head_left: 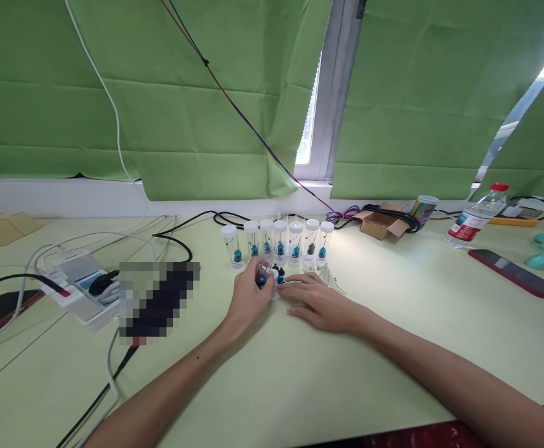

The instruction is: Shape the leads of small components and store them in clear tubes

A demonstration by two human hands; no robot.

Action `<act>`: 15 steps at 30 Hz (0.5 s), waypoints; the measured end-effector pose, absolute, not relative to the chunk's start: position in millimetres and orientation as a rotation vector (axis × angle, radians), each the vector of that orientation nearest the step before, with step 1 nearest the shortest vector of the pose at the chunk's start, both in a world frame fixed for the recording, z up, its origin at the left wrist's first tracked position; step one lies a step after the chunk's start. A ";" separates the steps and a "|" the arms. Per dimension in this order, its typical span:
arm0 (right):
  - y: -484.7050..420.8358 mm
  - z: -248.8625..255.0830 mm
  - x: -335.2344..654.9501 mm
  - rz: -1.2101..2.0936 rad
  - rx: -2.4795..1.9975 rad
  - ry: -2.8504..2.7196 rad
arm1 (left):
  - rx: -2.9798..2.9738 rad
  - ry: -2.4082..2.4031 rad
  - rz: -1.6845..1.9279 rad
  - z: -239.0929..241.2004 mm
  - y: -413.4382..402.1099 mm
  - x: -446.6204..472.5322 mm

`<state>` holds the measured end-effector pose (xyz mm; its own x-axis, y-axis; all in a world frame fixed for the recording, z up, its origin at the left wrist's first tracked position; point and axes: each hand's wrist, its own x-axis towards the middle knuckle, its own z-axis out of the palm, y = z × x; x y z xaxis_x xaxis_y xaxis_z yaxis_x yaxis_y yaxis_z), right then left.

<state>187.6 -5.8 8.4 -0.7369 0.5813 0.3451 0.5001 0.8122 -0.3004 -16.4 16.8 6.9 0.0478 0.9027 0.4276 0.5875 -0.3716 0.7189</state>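
left hand (248,294) closed around small clear plastic vial with a blue bead inside (262,277), just in front of row of white-capped clear vials (281,244). right hand (322,303) flat on pale green table (393,354), fingers spread, holding nothing, fingertips beside the vial.

Bright, even daylight enters through gaps between the green curtains (206,93), blowing out the window (310,118). Soft shadows fall on the table (393,323). Edges bend outward; a pixelated patch (157,302) hides detail.
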 end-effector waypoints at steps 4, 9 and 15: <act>-6.1 9.6 187.9 0.248 -0.817 -2.559 | 1.988 1.490 1.252 7.9 16.0 -15.3; -7.3 10.9 187.5 0.217 -0.806 -2.533 | 2.022 1.480 1.311 9.3 15.0 -14.7; -6.6 9.5 187.5 0.226 -0.815 -2.501 | 2.017 1.474 1.330 10.2 13.2 -14.7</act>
